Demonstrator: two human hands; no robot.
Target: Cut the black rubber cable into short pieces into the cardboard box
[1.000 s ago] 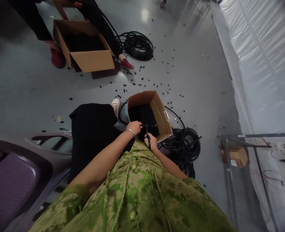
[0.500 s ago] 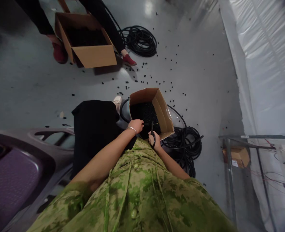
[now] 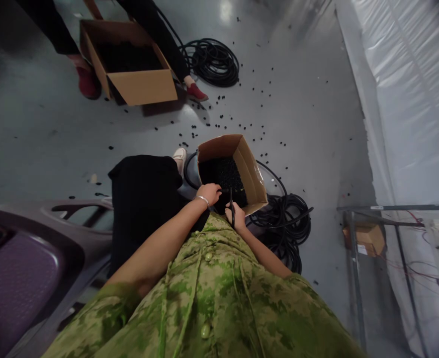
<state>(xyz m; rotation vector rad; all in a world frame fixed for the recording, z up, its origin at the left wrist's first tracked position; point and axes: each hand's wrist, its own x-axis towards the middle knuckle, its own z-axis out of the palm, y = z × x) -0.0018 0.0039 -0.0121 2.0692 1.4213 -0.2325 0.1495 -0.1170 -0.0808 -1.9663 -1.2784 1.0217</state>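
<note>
My left hand [image 3: 209, 193] is closed around a black rubber hose [image 3: 224, 190], whose short end sticks out to the right past my fingers. In my right hand [image 3: 236, 217] is a pair of black-handled scissors [image 3: 231, 203], with the blades pointing away from me and meeting the hose end. Whether the blades are fully closed on it I cannot tell. Both hands are over the near edge of an open cardboard box [image 3: 252, 171]. Inside the box lies a heap of small black pieces [image 3: 224, 171].
Coiled black hose [image 3: 296, 214] lies right of the box. Small black bits are scattered on the grey floor [image 3: 305, 114]. Ahead, a person in red shoes [image 3: 196, 92] sits at another cardboard box [image 3: 144, 87], near a second hose coil [image 3: 215, 62]. A purple-grey chair [image 3: 21, 268] stands left, a metal frame [image 3: 355, 268] right.
My right hand has shifted slightly left, bringing the scissors up to the hose end. My left hand keeps its hold on the hose.
</note>
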